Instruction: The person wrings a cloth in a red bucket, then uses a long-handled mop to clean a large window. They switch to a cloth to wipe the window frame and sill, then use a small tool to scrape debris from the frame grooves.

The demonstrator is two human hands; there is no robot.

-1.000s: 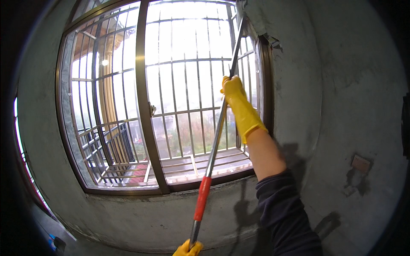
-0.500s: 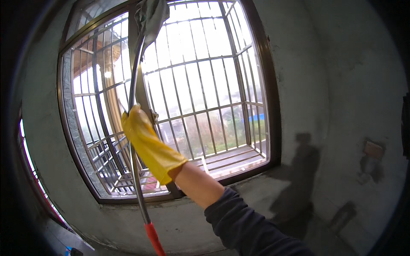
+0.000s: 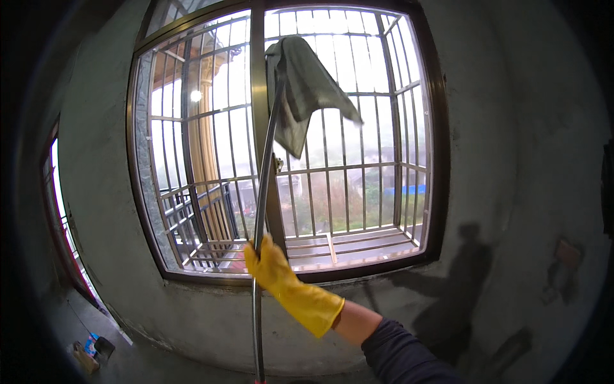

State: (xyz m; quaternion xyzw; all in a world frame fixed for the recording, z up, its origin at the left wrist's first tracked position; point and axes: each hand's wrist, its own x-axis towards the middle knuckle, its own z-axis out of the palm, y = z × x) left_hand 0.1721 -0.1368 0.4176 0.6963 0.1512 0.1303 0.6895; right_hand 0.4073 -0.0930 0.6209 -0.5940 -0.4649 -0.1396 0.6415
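My right hand (image 3: 281,281), in a yellow rubber glove, is closed around a long metal pole (image 3: 264,185) that stands nearly upright before the window (image 3: 259,83). A dark grey-green cloth (image 3: 306,80) hangs draped over the pole's top end, against the right pane beside the middle upright of the frame. One corner of the cloth swings out to the right. At the lower edge of the picture the pole's lower part leaves the view, with only a bit of red showing. My left hand is out of view.
Metal security bars (image 3: 339,166) stand outside the glass. A window latch (image 3: 277,164) sits on the middle upright. Bare grey plaster wall (image 3: 476,141) surrounds the window. On the floor at lower left lie a black dustpan-like thing (image 3: 104,346) and a brownish item (image 3: 85,357).
The cloth and pole have come down from the top of the window, and my right hand is lower with them. The cloth now flares out to the right. The view has shifted too.
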